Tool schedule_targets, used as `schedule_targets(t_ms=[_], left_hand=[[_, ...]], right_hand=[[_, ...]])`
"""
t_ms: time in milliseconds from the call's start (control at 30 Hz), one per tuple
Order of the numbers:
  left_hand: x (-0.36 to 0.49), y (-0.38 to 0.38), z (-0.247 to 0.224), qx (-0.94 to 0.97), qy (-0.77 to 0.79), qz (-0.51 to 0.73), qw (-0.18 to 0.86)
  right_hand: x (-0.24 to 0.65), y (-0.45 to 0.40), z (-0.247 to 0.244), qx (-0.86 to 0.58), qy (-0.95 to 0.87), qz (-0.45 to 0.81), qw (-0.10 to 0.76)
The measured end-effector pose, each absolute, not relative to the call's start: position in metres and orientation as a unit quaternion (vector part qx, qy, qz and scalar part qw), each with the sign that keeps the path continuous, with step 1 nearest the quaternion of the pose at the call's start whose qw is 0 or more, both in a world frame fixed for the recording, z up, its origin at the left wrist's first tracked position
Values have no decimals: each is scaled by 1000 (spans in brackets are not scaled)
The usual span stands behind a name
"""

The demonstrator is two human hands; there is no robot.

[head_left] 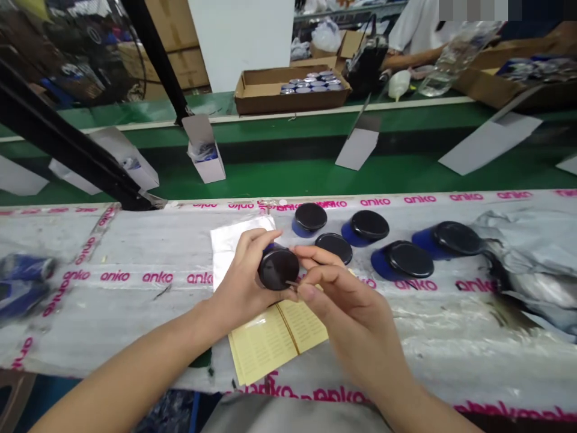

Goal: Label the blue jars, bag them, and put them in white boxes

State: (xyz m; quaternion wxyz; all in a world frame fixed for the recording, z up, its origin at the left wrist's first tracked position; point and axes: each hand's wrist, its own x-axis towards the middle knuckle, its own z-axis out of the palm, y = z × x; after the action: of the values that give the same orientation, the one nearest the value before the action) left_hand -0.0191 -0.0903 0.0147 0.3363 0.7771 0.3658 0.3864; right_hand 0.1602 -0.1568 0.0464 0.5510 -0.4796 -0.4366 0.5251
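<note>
My left hand (243, 282) is closed round a blue jar with a black lid (278, 269), the lid facing up towards me. My right hand (338, 288) pinches a small, thin piece at the lid's lower right edge; its kind is too small to make out. Beneath both hands lie yellow sheets of printed labels (279, 343), partly covered by my fingers. A white sheet (220, 246) shows behind my left hand. To the right of my hands stand several more black-lidded blue jars (402, 260).
The table carries plastic wrap (135, 240) printed in pink. Blurred blue items (24, 282) lie at far left, a grey plastic bag (532, 258) at right. Beyond runs a green conveyor (279, 171) with white boxes (207, 162). A carton of tins (265, 105) and a co-worker's arm (415, 59) are behind.
</note>
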Motion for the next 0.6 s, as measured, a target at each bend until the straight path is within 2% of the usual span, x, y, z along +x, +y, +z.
schedule_targets(t_ms=[200, 367, 600], left_hand=[[-15, -89, 20, 842, 272, 281, 371], [-14, -87, 11, 792, 276, 333, 431], [-11, -87, 8, 775, 269, 354, 449]], right_hand=[[172, -157, 36, -489, -459, 495, 552], [184, -162, 38, -517, -482, 475, 525], [186, -159, 46, -551, -516, 465, 463]])
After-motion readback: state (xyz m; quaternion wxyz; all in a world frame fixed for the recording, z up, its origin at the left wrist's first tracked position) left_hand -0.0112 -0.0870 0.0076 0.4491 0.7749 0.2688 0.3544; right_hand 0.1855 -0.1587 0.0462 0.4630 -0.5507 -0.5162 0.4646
